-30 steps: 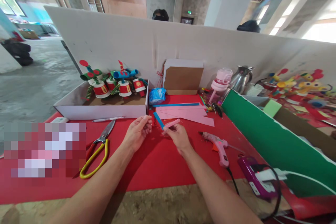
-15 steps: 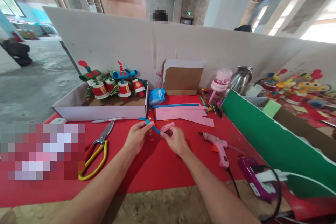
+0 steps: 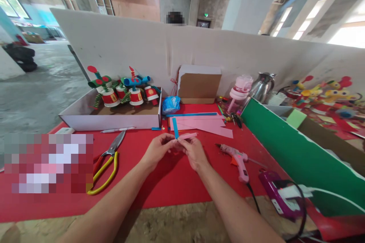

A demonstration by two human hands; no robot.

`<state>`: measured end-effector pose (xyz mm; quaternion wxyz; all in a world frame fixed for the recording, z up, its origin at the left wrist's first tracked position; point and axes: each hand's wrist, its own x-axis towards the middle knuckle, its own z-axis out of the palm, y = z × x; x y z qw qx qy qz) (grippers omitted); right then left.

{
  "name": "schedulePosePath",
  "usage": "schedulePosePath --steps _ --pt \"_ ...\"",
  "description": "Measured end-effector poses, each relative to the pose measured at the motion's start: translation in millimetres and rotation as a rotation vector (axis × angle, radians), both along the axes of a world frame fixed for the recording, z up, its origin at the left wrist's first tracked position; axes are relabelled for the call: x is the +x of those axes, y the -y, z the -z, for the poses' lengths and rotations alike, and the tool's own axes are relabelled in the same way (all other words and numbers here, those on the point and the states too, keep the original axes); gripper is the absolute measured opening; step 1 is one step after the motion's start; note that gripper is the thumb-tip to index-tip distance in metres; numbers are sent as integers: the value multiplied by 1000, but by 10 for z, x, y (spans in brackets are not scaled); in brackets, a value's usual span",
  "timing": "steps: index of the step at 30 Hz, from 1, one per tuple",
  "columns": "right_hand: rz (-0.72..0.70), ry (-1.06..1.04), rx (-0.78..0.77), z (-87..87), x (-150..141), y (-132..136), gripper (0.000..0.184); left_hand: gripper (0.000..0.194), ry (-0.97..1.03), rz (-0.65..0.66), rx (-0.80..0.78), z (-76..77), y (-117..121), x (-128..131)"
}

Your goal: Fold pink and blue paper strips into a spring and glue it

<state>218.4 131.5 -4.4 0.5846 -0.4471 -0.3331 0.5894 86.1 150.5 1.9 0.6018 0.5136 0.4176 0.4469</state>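
My left hand (image 3: 160, 150) and my right hand (image 3: 194, 151) meet over the red table, fingertips almost touching. Between them they pinch a blue paper strip (image 3: 175, 126) and a pink paper strip (image 3: 189, 136) where the two join. The blue one stands up and away from me; the pink one points out to the right over my right hand. Both hands are closed, and the lower fingers are partly hidden. Just beyond lie pink paper sheets (image 3: 199, 124) with a long blue strip (image 3: 194, 114) across their far edge.
Yellow-and-red-handled scissors (image 3: 110, 155) lie left, near a white pen (image 3: 118, 130). A pink glue gun (image 3: 238, 159) and purple power strip (image 3: 281, 193) with cords lie right. A white box (image 3: 111, 122) holds cup figures; a green-sided box (image 3: 296, 159) borders the right.
My left hand has moved right to meet my right hand at the strips' joint. The blue strip has swung from slanting between the hands to pointing upward.
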Motion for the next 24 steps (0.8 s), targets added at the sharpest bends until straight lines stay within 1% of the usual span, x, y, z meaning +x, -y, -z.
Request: schedulePosePath --steps 1,2,7,11,16,19,21,24 --pt "-4 -15 8 -10 -10 8 28 32 -39 34 4 11 17 16" --pt "-8 -22 14 -16 -17 15 28 31 -66 35 14 20 29 27" --pt "-21 11 28 0 -24 31 29 27 -79 -49 58 39 23 28" --pt "4 78 50 14 -26 27 27 24 -81 -82 59 39 9 12" --pt "58 214 103 6 -15 21 20 24 -89 -79 44 38 10 10" --pt "74 262 121 0 -11 20 18 25 -103 -102 40 35 7 10" --pt "47 245 125 1 -16 21 18 25 -98 -120 36 28 3 8" --pt "-20 162 114 4 -29 24 20 25 -71 -137 27 12 -3 4"
